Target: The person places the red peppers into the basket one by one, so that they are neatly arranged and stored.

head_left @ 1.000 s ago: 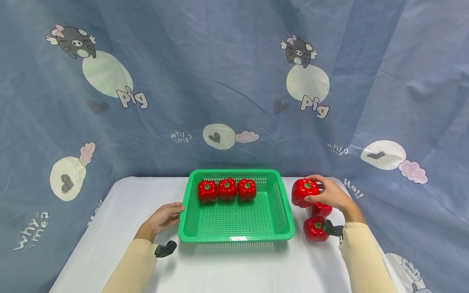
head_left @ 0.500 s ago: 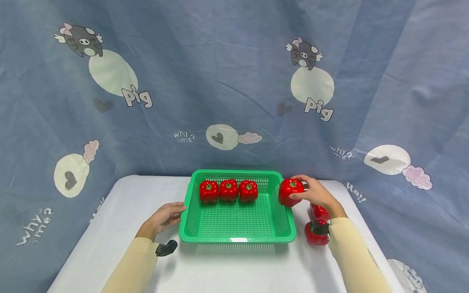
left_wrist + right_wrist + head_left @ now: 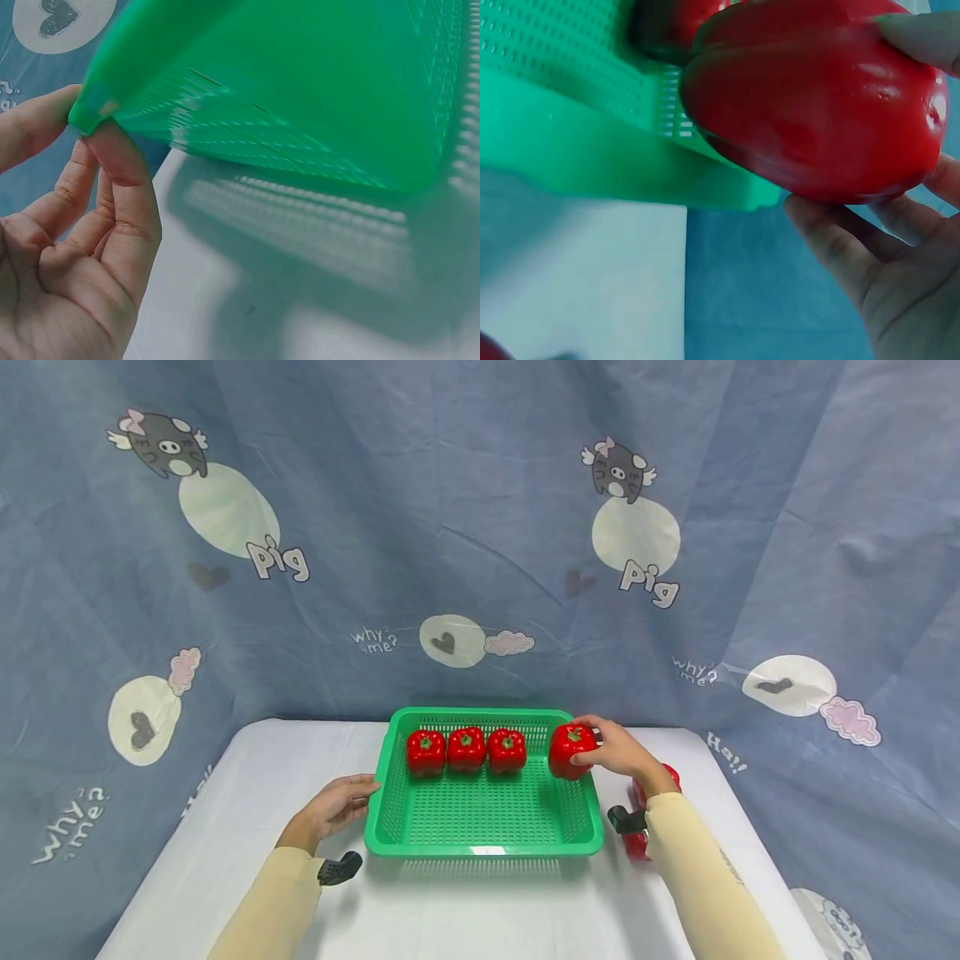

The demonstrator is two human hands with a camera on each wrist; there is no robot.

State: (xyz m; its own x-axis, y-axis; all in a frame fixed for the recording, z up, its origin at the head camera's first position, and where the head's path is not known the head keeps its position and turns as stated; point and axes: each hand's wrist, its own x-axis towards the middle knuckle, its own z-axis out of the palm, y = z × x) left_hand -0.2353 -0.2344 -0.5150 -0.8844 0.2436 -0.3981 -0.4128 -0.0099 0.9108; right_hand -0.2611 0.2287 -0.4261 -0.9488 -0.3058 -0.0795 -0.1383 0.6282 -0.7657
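A red bell pepper (image 3: 570, 752) is gripped between thumb and fingers of my right hand (image 3: 617, 752), over the right side of a green plastic basket (image 3: 483, 851). In the right wrist view this pepper (image 3: 817, 105) fills the upper part, beside the basket's edge. My left hand (image 3: 333, 807) pinches the basket's left rim; in the left wrist view the thumb and forefinger meet on that rim (image 3: 94, 112). Inside the basket, along its back wall, stand a left pepper (image 3: 426, 753), a middle pepper (image 3: 466, 749) and a right pepper (image 3: 506, 751), stems up.
Right of the basket, more red peppers (image 3: 636, 845) lie on the white table (image 3: 480, 914), partly covered by my right forearm. A blue printed cloth (image 3: 480, 527) hangs behind the table. Each wrist wears a black device (image 3: 340, 869).
My right hand has carried the pepper leftward, from above the peppers on the table to over the basket's right side. My left hand stays at the left rim.
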